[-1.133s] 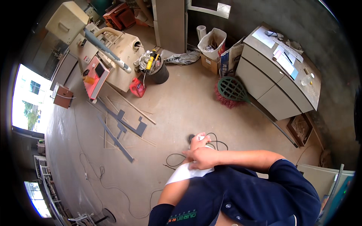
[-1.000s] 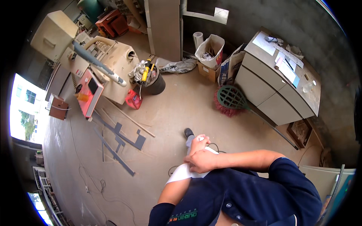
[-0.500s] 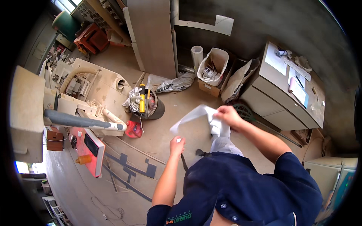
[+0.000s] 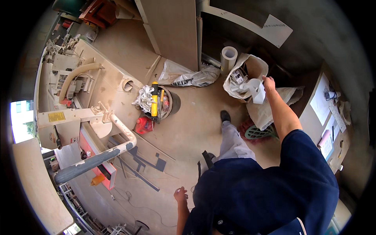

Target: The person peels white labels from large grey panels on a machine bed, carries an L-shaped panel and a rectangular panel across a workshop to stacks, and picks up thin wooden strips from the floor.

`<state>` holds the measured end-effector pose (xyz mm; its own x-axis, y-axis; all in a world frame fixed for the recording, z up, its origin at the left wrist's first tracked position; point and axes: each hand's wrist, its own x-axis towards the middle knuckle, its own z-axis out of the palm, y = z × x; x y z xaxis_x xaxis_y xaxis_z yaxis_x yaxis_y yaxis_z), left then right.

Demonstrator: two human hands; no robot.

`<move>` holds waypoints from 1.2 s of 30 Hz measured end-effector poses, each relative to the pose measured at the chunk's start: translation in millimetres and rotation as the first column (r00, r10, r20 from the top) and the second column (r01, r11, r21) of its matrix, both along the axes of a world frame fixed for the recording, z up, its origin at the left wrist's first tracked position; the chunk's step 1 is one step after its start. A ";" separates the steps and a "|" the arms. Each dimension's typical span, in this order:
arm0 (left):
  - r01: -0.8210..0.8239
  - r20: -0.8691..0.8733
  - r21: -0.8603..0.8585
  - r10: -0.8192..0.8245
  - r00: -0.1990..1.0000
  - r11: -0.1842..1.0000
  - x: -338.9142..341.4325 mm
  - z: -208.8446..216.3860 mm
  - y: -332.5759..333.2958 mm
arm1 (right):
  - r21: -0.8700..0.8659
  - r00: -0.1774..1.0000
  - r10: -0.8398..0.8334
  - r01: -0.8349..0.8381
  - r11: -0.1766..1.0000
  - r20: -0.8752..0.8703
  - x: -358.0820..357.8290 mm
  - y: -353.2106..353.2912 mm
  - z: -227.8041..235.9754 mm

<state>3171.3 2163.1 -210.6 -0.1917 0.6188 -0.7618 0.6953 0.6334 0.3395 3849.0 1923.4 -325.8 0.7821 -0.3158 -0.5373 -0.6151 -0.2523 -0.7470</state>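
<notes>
My right hand [image 4: 268, 83] is reached out to the far right, fingers closed on a limp white strip [image 4: 257, 93] that looks like paper or thin film. The strip hangs in loops at the mouth of a white bag-lined bin [image 4: 258, 62]. Inside the bin, a crumpled printed wrapper [image 4: 237, 76] lies near the left rim. Low beside my body, away from any object, is my left hand [image 4: 181, 194]. Its fingers are curled, and what they may hold is too small to make out.
A white roll [image 4: 228, 55] stands beside the bin, and a pale sack [image 4: 270, 107] leans nearer me. A bucket [image 4: 172, 103] holds rags and yellow-handled tools. Dark flat offcuts [image 4: 147, 164] lie on the floor. At right is a paper-strewn cabinet [image 4: 337, 145]; machinery [image 4: 86, 113] fills the left.
My right hand has carried the white strip forward and right to the bin. My left hand has dropped back toward my side. The view has shifted, and one foot shows further forward.
</notes>
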 end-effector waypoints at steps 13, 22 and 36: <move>-0.404 0.759 -0.254 0.440 0.479 0.879 143.1 58.0 -3.9 | 0.057 0.617 0.742 -0.758 0.650 -0.261 -186.6 -0.8 -41.7; -0.627 0.963 -0.269 0.187 -0.195 0.731 62.8 152.1 -22.3 | 0.186 -0.253 0.860 -0.913 -0.364 0.443 -357.4 177.4 182.3; -0.946 0.976 -0.139 -0.119 -0.180 0.292 -168.1 215.3 -169.2 | -0.348 -0.570 -0.267 -0.035 -0.937 0.777 -746.4 203.0 348.6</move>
<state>3003.1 1993.9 4.7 -0.3468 0.9263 -0.1476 -0.8158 -0.2203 0.5347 3102.6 2126.4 22.9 -0.8758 0.2077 0.4356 -0.2540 0.5691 -0.7820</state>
